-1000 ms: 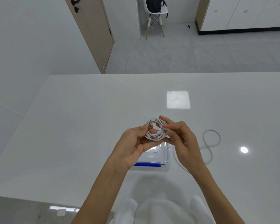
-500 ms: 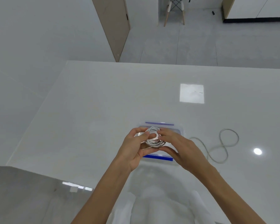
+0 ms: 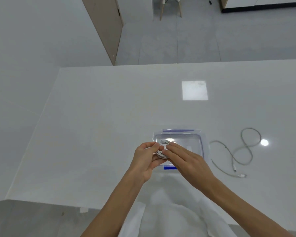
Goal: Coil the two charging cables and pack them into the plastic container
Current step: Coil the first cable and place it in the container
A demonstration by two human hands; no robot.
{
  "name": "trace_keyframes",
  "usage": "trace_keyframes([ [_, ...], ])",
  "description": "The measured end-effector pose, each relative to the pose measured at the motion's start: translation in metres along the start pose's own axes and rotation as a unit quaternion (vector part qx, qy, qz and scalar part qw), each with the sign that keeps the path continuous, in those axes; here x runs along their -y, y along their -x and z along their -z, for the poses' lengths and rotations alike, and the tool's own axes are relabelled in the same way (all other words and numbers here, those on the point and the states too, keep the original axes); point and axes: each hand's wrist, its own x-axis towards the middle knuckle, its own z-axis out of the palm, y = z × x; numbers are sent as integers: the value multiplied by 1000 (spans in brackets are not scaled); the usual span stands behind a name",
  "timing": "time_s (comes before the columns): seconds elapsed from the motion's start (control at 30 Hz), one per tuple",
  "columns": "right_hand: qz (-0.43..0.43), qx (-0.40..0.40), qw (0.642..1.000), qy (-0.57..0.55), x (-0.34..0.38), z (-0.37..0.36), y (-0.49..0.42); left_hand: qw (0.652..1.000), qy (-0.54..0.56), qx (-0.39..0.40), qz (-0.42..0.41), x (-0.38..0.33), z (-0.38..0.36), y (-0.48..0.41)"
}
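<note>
L hand: fingers curled, pinching coil. R hand: fingers straight, flat atop coil. Both reach fwd, meeting centre.

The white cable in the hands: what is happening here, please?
A person's left hand grips a coiled white cable over the open plastic container, while the right hand rests straight fingers on the coil. A second cable lies loose on the table, right of the container, not yet coiled.

White glossy table: clear plastic container, loose grey cable beside it.
</note>
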Motion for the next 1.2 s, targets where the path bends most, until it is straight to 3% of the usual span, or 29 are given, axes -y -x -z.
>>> trace_keyframes([
  [0.1, -57, -16, 998, -2, 4, -15, 0, 998, 7, 48, 35, -4, 5, -13],
  [0.17, -191, 0, 981, -44, 3, -26, -7, 996, -31, 61, 59, -8, 7, -25],
  [0.23, -391, 21, 904, -170, -7, -38, -13, 993, -86, 40, 72, -8, 11, -43],
  [0.3, -540, 13, 790, -289, -28, -57, -16, 991, -118, 18, 67, -7, 15, -62],
  [0.43, -667, 22, 629, -398, -69, -103, -12, 984, -174, -19, 27, 0, 19, -95],
  [0.5, -685, 35, 598, -415, -81, -127, -12, 978, -202, -47, 1, 3, 19, -107],
  [0.63, -681, 44, 600, -418, -90, -166, -22, 958, -271, -91, -34, 9, 21, -132],
  [0.83, -695, 29, 620, -364, -96, -194, -39, 937, -337, -97, -9, 15, 17, -157],
  [1.07, -646, 49, 726, -230, -92, -198, -36, 912, -398, -90, -35, 13, 11, -162],
  [1.2, -654, 49, 710, -255, -94, -203, -29, 906, -414, -84, -46, 15, 13, -163],
])
